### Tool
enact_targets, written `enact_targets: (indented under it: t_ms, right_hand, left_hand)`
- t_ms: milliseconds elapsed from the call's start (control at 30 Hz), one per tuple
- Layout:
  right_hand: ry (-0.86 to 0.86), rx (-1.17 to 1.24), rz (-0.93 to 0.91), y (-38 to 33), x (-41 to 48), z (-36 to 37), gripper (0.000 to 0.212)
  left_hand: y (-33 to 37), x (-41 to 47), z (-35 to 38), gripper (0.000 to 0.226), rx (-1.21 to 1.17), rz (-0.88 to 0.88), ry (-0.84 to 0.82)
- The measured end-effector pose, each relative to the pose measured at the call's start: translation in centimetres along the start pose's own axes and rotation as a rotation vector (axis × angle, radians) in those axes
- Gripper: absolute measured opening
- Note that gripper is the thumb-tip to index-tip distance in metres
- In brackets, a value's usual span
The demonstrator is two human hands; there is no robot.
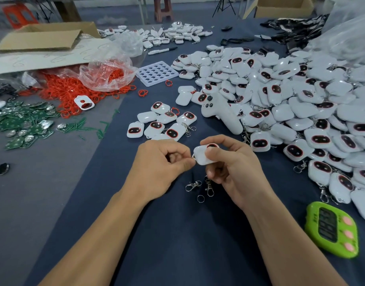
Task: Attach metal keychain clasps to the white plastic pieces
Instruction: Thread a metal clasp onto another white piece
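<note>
Right hand grips white plastic piece above cloth; left hand pinches metal ring at its corner; loose pinch, ring likely slips off; spare clasps just below

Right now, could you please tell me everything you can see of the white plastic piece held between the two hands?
The white plastic piece is a small glossy shell with rounded corners; part of a dark window edged in red shows at its far end. It is held above the dark blue cloth. The right hand curls round it, thumb across its face. The left hand pinches a silvery metal part at its left corner; whether that is fastened yet cannot be told.
</note>
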State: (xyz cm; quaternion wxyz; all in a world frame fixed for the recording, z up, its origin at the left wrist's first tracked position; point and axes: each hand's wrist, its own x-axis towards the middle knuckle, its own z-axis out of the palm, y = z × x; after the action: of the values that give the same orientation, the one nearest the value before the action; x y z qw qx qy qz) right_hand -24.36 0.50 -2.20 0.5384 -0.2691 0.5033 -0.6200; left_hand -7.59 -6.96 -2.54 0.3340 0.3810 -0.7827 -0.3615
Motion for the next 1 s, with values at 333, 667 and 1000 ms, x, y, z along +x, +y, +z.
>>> enact_targets:
  t_ms: [333,667,1000]
  right_hand:
    - [-0.058,0.072,0.018,0.0,0.3,-0.2,0.020]
    - [-0.033,0.045,-0.047,0.3,0.3,-0.1,0.019]
    - [-0.035,0.096,-0.025,0.2,0.4,-0.2,0.020]
  left_hand:
    - [0.2,0.4,0.5,0.007,-0.392,-0.237,-0.132]
    - [0.1,0.1,0.8,0.007,-0.122,-0.081,0.028]
    - [0.1,-0.2,1.3,0.004,-0.025,0.006,0.080]
